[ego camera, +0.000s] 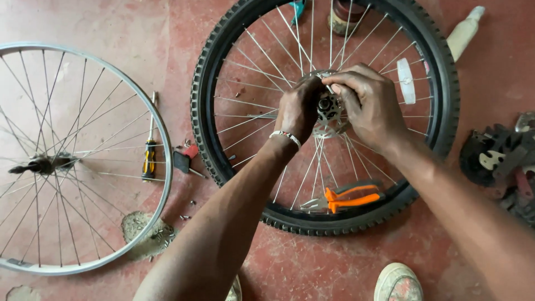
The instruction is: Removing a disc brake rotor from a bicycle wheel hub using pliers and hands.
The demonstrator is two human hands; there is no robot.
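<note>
A spoked bicycle wheel with a knobby black tyre (207, 100) lies flat on the red floor. Both hands meet at its metal hub (329, 111) in the centre. My left hand (298, 108), with a beaded band on the wrist, presses on the hub's left side. My right hand (370, 106) curls over the hub from the right, its fingertips pinching the axle end. What lies under the fingers is hidden. Orange-handled pliers (348, 198) rest inside the wheel on the near side, under the spokes.
A bare silver rim with spokes (161, 139) lies at the left. Between the wheels sit a yellow-and-black screwdriver (149, 156), a small red-and-black tool (184, 159) and scattered small parts. A black cog cluster (493, 156) lies at the right, a white bottle (465, 30) at the top, and a shoe (397, 283) at the bottom.
</note>
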